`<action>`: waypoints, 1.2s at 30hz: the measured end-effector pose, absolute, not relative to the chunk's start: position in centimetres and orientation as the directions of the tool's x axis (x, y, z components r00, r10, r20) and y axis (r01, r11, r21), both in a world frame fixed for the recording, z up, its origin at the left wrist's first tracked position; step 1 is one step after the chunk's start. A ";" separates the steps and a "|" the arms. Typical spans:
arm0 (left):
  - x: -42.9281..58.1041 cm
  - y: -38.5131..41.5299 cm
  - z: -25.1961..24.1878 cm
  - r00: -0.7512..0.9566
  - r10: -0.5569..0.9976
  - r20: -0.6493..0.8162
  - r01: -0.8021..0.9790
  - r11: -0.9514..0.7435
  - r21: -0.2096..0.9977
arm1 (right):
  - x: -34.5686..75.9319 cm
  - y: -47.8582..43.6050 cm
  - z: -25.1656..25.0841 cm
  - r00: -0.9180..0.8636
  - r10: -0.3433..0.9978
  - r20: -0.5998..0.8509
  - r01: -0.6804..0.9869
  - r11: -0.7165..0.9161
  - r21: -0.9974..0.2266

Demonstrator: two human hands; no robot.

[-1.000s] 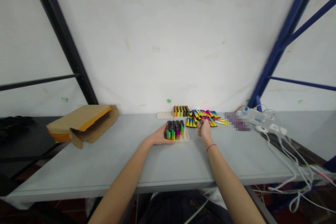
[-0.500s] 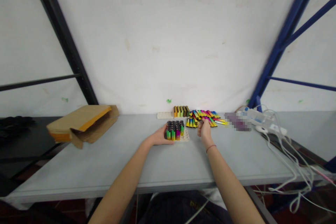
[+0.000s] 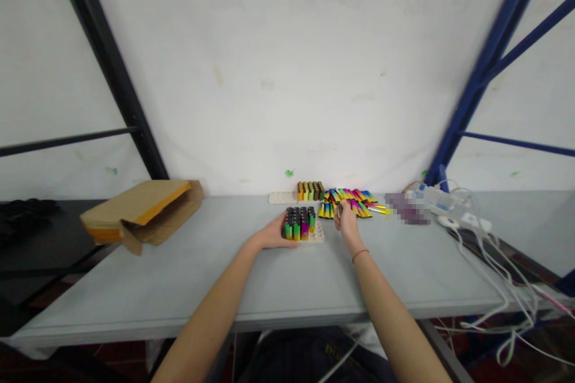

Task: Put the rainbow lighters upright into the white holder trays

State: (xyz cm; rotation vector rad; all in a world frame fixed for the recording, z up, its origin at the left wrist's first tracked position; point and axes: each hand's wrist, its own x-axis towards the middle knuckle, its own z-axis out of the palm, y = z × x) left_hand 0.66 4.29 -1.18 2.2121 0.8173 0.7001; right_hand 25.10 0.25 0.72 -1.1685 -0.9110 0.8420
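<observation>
A white tray (image 3: 318, 234) on the grey table (image 3: 269, 275) holds several upright rainbow-coloured lighters (image 3: 299, 222). My left hand (image 3: 272, 233) rests against the tray's left side, fingers curled round it. My right hand (image 3: 347, 219) is closed on a lighter at the near edge of a loose pile of lighters (image 3: 350, 201). A second white tray (image 3: 283, 197) further back carries a short row of lighters (image 3: 309, 190).
A folded cardboard box (image 3: 141, 210) lies at the left of the table. A power strip with white cables (image 3: 462, 215) lies at the right; cables hang over the edge. Black and blue rack posts stand at both sides.
My right hand has shifted slightly left and further back toward the pile. My left hand and the tray have not moved.
</observation>
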 end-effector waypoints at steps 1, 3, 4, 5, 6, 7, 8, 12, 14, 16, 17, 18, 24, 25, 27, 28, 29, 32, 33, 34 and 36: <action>0.7 4.3 -1.2 0.660 0.710 0.244 0.348 -0.578 0.738 | 24.9 0.2 0.7 0.379 0.906 0.191 -0.060 0.230 -0.971; 0.7 4.4 -1.3 0.659 0.712 0.242 0.343 -0.571 0.746 | 24.4 0.0 0.7 0.328 0.915 0.237 -0.061 0.271 -0.961; 0.7 4.4 -1.4 0.658 0.713 0.242 0.341 -0.569 0.749 | 24.2 -0.1 0.6 0.291 0.923 0.252 -0.060 0.281 -0.958; 0.6 4.5 -1.5 0.659 0.712 0.243 0.339 -0.569 0.750 | 24.1 -0.2 0.6 0.258 0.931 0.260 -0.062 0.284 -0.957; 0.6 4.5 -1.5 0.659 0.711 0.245 0.336 -0.570 0.750 | 24.0 -0.3 0.6 0.225 0.936 0.269 -0.061 0.289 -0.955; 0.6 4.6 -1.5 0.660 0.708 0.249 0.331 -0.573 0.750 | 24.0 -0.4 0.5 0.194 0.938 0.287 -0.050 0.301 -0.952; 0.6 4.6 -1.6 0.662 0.706 0.253 0.327 -0.575 0.749 | 24.0 -0.4 0.5 0.169 0.933 0.317 -0.030 0.326 -0.945; 0.6 4.6 -1.5 0.664 0.702 0.257 0.326 -0.581 0.746 | 24.3 -0.6 0.8 0.132 0.889 0.438 0.096 0.428 -0.899; 0.5 4.6 -1.5 0.668 0.700 0.254 0.329 -0.584 0.742 | 24.4 -0.7 0.9 0.110 0.899 0.423 0.109 0.413 -0.904; 0.5 4.6 -1.6 0.667 0.700 0.256 0.333 -0.587 0.738 | 24.2 -0.8 1.0 0.075 0.925 0.373 0.105 0.365 -0.925; 0.5 4.7 -1.6 0.664 0.702 0.258 0.336 -0.588 0.736 | 24.2 -0.9 1.0 0.059 0.935 0.351 0.106 0.343 -0.933; 0.5 4.7 -1.6 0.662 0.702 0.260 0.337 -0.590 0.734 | 24.1 -0.9 1.0 0.047 0.941 0.335 0.110 0.329 -0.938; 0.6 4.6 -1.5 0.673 0.690 0.266 0.342 -0.609 0.716 | 24.0 -0.8 0.6 -0.001 0.942 0.337 0.116 0.335 -0.935; 0.6 4.6 -1.5 0.672 0.691 0.267 0.346 -0.611 0.712 | 24.0 -0.7 0.6 -0.007 0.939 0.343 0.118 0.341 -0.933; 0.6 4.7 -1.6 0.667 0.697 0.263 0.358 -0.609 0.708 | 24.0 -0.8 0.6 -0.020 0.937 0.348 0.128 0.348 -0.929; 0.5 4.7 -1.6 0.665 0.701 0.260 0.362 -0.606 0.709 | 24.0 -0.9 0.7 -0.026 0.937 0.348 0.130 0.348 -0.928; 0.5 4.7 -1.7 0.662 0.703 0.259 0.362 -0.603 0.711 | 24.0 -0.9 0.7 -0.031 0.938 0.346 0.127 0.347 -0.929; 0.5 4.8 -1.8 0.666 0.697 0.267 0.344 -0.604 0.719 | 23.9 -1.2 0.9 -0.035 0.937 0.346 0.113 0.348 -0.931; 0.6 4.8 -1.8 0.669 0.693 0.270 0.336 -0.605 0.722 | 23.8 -1.2 0.9 -0.031 0.937 0.348 0.114 0.349 -0.930; 0.6 4.7 -1.7 0.669 0.692 0.270 0.332 -0.603 0.725 | 23.8 -1.2 0.9 -0.025 0.936 0.350 0.119 0.351 -0.929; 0.6 4.7 -1.7 0.662 0.703 0.260 0.343 -0.592 0.729 | 24.1 -0.9 0.8 0.017 0.931 0.364 0.143 0.358 -0.923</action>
